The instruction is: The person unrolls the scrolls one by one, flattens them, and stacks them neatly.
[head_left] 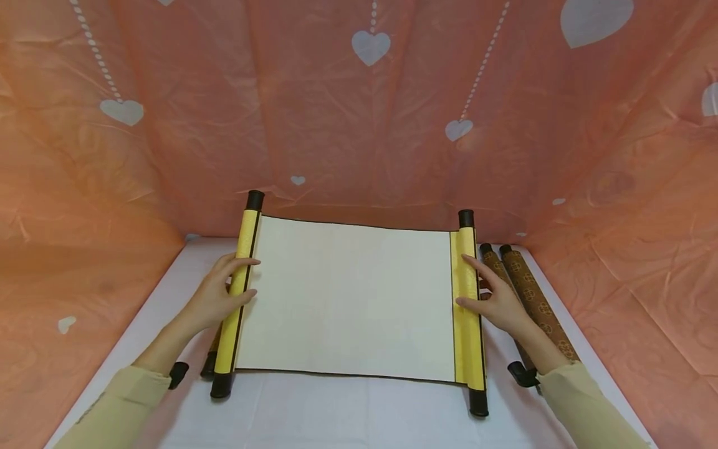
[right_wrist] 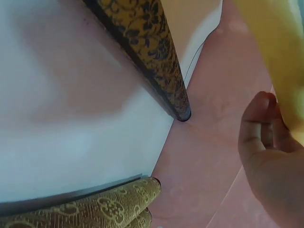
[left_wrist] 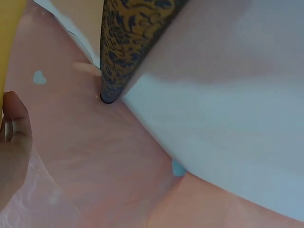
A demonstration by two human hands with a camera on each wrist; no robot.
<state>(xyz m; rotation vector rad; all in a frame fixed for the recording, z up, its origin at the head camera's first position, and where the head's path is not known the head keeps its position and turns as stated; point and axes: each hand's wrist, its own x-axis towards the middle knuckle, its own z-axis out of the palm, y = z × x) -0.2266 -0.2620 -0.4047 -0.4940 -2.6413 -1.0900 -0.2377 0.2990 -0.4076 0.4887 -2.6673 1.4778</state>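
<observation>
A blank, cream-coloured hanging scroll (head_left: 353,299) with yellow silk ends and black roller knobs is spread between both hands in the head view. My left hand (head_left: 215,296) grips its left yellow roller (head_left: 229,340), thumb and forefinger reaching over the front. My right hand (head_left: 499,299) grips the right yellow roller (head_left: 470,349) the same way, thumb below the forefinger. In the left wrist view, the left hand (left_wrist: 14,147) shows at the edge beside the yellow silk; the right hand (right_wrist: 275,156) curls against it in the right wrist view.
Behind the held scroll, a roll with dark floral patterning (left_wrist: 126,42) shows in the left wrist view. Two brown-gold rolled scrolls (head_left: 541,305) lie at the right side of the white table (head_left: 314,411). An orange curtain with hearts (head_left: 359,125) surrounds the table.
</observation>
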